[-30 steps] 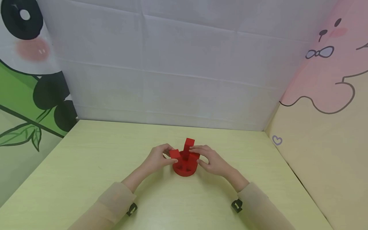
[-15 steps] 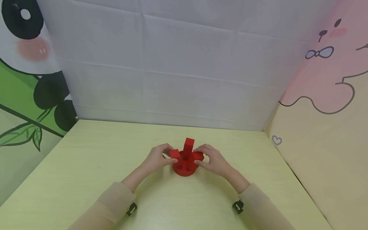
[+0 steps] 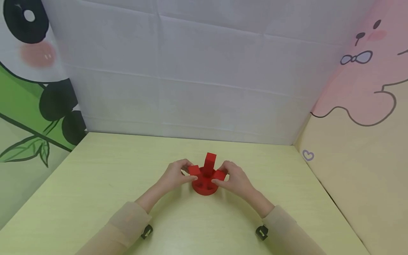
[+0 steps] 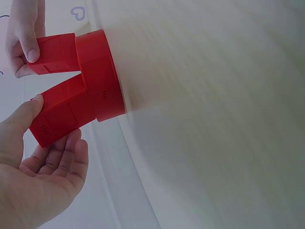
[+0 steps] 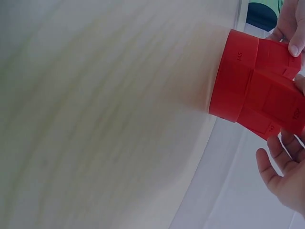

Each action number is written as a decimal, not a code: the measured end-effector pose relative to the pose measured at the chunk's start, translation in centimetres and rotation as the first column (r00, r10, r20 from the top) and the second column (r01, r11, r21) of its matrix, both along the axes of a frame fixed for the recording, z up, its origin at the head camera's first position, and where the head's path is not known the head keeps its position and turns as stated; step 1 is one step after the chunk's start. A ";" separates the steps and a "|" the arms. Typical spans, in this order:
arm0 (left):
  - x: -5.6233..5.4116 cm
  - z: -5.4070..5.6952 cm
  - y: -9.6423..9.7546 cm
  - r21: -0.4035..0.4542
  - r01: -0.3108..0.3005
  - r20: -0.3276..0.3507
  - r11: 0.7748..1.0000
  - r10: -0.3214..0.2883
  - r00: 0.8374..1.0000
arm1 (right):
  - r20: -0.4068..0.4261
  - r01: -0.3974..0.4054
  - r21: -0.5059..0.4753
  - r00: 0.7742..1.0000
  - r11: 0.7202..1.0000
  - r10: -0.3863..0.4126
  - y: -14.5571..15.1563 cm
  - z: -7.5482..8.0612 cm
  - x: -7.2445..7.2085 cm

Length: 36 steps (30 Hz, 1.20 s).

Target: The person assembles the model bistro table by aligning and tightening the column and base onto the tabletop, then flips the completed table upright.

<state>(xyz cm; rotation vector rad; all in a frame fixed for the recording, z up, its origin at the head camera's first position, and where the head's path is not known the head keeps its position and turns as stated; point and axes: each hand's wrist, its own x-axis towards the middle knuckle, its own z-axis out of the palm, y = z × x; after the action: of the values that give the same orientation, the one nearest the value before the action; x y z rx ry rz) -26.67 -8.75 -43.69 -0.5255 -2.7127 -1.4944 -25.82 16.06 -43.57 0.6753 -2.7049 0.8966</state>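
Note:
A red round base (image 3: 205,190) with openings in its top stands on the table, holding three red blocks. My left hand (image 3: 174,176) pinches the left block (image 3: 194,170) between thumb and fingers. In the left wrist view that block (image 4: 66,112) leans outward from the base (image 4: 101,74). On the other side my right hand (image 3: 236,180) pinches the right block (image 3: 219,175). Seen from the right wrist, this block (image 5: 275,99) meets the base (image 5: 233,76) and slants outward. The taller-looking back block (image 3: 209,161) stands untouched. Both hands partly cover the blocks they hold.
The pale yellow table (image 3: 127,159) extends around the base. A white sheet (image 3: 191,71) hangs behind it. Printed cartoon panels flank the table, a green and white one (image 3: 35,106) at left and a pink one (image 3: 360,92) at right.
The right hand's fingers have gone from lying over the right block to gripping it, and that block has shifted outward to the right. The left hand stays on its block.

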 end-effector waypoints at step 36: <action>0.0 0.0 0.4 0.014 0.002 -0.013 1.000 -0.001 1.000 | -0.108 -0.383 0.153 0.910 0.911 0.401 2.8 1.6 -0.9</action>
<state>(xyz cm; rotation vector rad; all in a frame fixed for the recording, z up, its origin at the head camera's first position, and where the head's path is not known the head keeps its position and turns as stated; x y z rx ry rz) -26.64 -8.39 -43.67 -0.5349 -2.6906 -1.5039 -26.73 18.85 -42.02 1.2953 -2.5609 0.7238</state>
